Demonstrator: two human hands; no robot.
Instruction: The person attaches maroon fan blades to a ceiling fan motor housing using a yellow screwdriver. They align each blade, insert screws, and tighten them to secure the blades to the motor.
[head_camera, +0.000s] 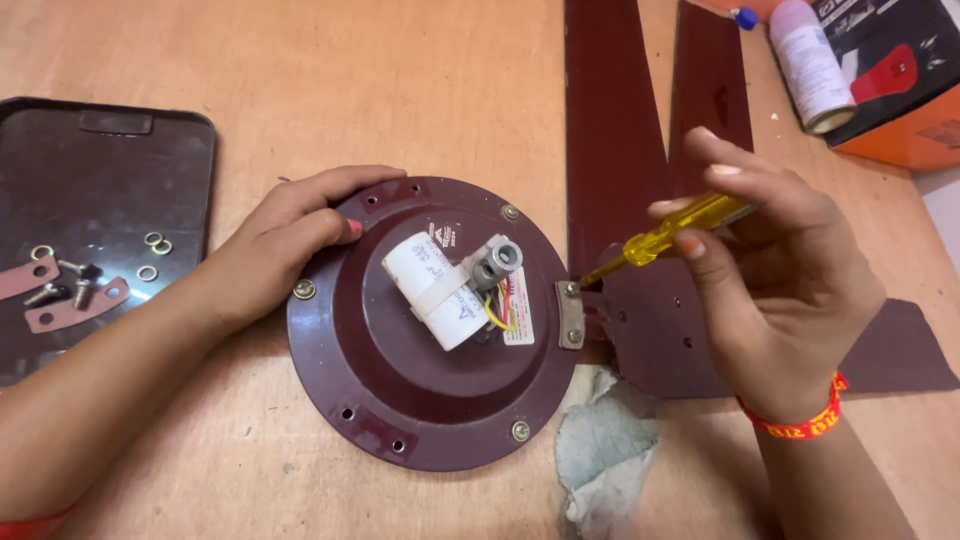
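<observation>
Your left hand (290, 245) presses open on the maroon fan motor (430, 325) at frame centre, steadying it; your right hand (770, 270) grips a yellow screwdriver (665, 235), tip on a bracket screw (571, 290).

We are seeing bright, even, warm lighting from overhead. Soft shadows are falling just beneath both forearms. Mild glare is showing on the dark tray (110, 160) at far left. Focus is holding sharp centrally; the edges are softening slightly.
</observation>
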